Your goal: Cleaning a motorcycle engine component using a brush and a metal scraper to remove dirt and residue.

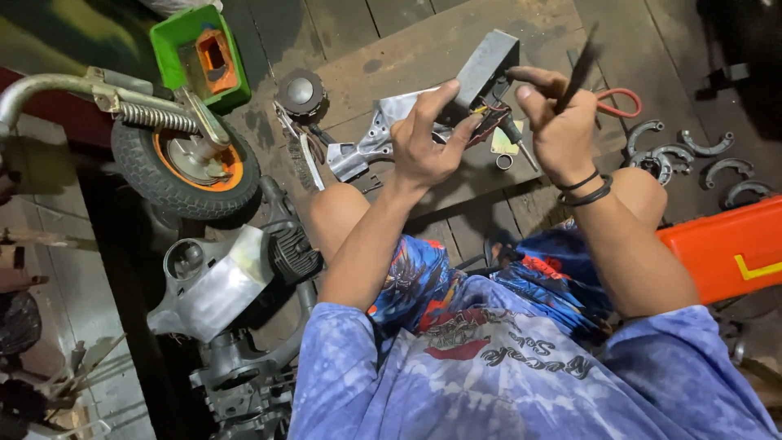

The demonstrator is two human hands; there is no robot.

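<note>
Grey metal, the boxy electrical unit [485, 61] looks stiff and light, left hand [428, 138] clenched around its bracket at seven o'clock, right hand [558, 122] pinching a dark tool [580, 72].

A green tray [183, 37], an orange-hubbed wheel [186, 167], an orange box [721, 248] and blue tie-dye shirt [521, 383] are seen.

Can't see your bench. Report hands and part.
Left hand grips grey metal housing. Right hand holds thin dark tool at its wires. Nothing blocking.
</note>
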